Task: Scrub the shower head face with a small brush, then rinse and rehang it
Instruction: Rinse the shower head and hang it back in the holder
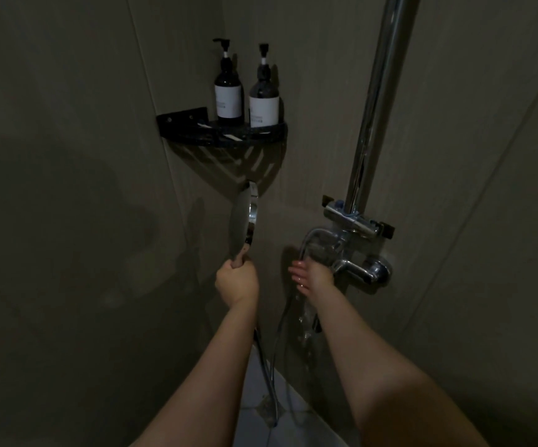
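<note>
A chrome shower head (243,217) stands upright in the dim stall, its round face turned left toward the wall. My left hand (236,280) grips its handle from below. The hose (266,366) hangs down from the handle toward the floor. My right hand (309,274) is at the left end of the chrome mixer tap (354,259), fingers spread and pointing left. Water runs down below the tap past my right wrist. No brush is in view.
A black corner shelf (222,132) above holds two dark pump bottles (228,88) (264,93). A chrome riser pipe (374,101) climbs the right wall from a bracket (354,217). Pale floor tiles with a drain (269,409) lie below.
</note>
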